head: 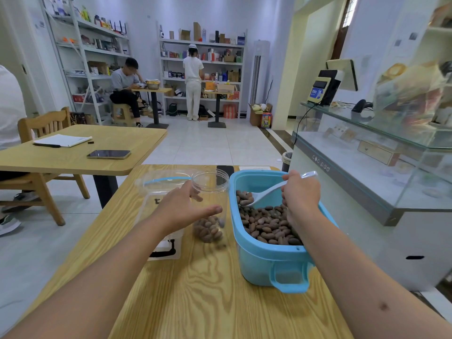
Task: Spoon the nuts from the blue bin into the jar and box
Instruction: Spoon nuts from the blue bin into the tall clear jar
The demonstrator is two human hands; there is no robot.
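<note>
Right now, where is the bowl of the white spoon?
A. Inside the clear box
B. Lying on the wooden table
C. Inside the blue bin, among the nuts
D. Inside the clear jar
C: the right hand grips the white spoon, whose bowl sits among the nuts inside the blue bin.

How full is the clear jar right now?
Only partly filled. The clear jar stands upright with its mouth open, and nuts cover just its bottom portion; the upper part is empty.

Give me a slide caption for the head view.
Right hand digs white spoon into nuts in blue bin; left hand steadies clear jar.
</note>
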